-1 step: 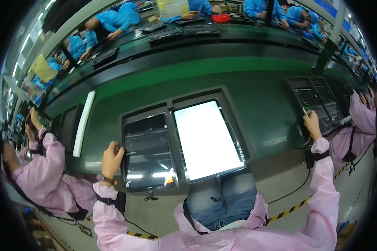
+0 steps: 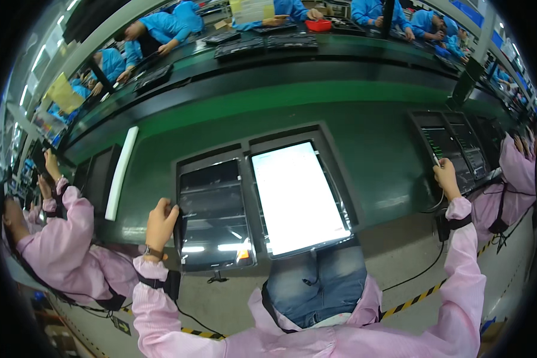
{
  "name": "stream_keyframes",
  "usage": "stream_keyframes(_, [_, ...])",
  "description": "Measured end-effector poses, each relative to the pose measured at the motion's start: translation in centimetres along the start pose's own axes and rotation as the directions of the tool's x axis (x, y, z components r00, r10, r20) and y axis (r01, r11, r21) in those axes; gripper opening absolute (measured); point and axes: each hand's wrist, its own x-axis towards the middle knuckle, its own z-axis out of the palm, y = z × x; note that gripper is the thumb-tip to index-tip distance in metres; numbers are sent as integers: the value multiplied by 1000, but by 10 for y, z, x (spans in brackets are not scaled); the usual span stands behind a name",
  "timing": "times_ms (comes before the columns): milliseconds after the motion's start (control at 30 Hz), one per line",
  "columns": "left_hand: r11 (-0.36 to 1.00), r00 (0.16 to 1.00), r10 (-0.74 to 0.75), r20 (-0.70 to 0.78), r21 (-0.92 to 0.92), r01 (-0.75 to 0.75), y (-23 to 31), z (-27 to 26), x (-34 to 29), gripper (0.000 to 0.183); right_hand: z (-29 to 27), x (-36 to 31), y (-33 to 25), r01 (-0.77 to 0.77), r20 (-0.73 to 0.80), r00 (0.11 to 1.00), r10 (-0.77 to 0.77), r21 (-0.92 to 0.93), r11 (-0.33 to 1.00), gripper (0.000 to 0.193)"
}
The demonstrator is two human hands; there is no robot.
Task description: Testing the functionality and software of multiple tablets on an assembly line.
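Observation:
My left hand is closed at the left edge of a dark two-part tray, thumb near the rim. Its curled fingers hide whatever they may hold. In the tray's left part lies a dark, glossy display panel reflecting ceiling lights. The right part holds a lit white display panel in a clear film. Far to the right, my right hand grips a slim, pale pen-like tool, tip upward. It is beside another dark tray carrying panels with green marks.
A long white bar lies on the green bench at left. Pink-sleeved people sit on both sides. Blue-clothed people work across a dark conveyor. Cords hang near my arms.
The whole view has shifted slightly. Faint grey marks show near the top of the lit panel. Both my hands keep nearly the same place and grip.

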Motion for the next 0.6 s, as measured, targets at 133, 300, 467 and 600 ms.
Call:
stream_keyframes(133, [971,977,157,-144,204,-126,17,-13,4,24,22,-53,-75,-114,197,974,109,15,993,28])
stream_keyframes(300, [963,955,266,-130,84,-257,106,-48,6,18,63,-123,-133,-219,506,860,74,235,947,25])
stream_keyframes(467, [884,884,468,23,-16,-467,232,-70,-32,19,72,-182,-165,-447,768,626,-133,493,747,22])
stream_keyframes(600, [689,653,721,234,-131,-713,291,-55,-51,27,39,-243,-159,-462,586,757,-289,792,399,32])
